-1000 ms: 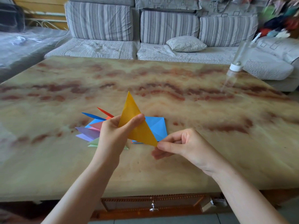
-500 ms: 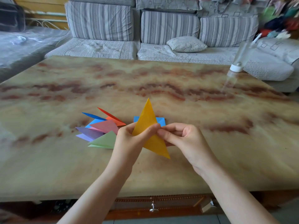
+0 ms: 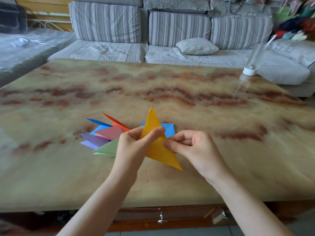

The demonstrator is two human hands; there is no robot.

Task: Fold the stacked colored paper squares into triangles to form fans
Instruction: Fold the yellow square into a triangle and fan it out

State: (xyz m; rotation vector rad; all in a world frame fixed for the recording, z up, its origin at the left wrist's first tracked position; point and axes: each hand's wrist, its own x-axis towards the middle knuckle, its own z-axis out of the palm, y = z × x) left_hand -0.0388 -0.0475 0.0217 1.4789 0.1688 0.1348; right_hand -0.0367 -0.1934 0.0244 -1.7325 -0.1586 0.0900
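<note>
Right hand (image 3: 196,149) has slid up the yellow triangle (image 3: 158,150) and pinches its edge, left hand (image 3: 133,147) pinching opposite, paper aloft over the table (image 3: 221,116), long axis twelve-to-five, folded fan (image 3: 105,138) at nine o'clock, left-hand side.

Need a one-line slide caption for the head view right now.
Left hand and right hand pinch a folded yellow paper triangle over the table, beside a fan of folded triangles.

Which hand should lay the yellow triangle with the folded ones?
Probably the left hand: it grips the yellow triangle and sits beside the folded triangles; the right hand is farther off.
</note>
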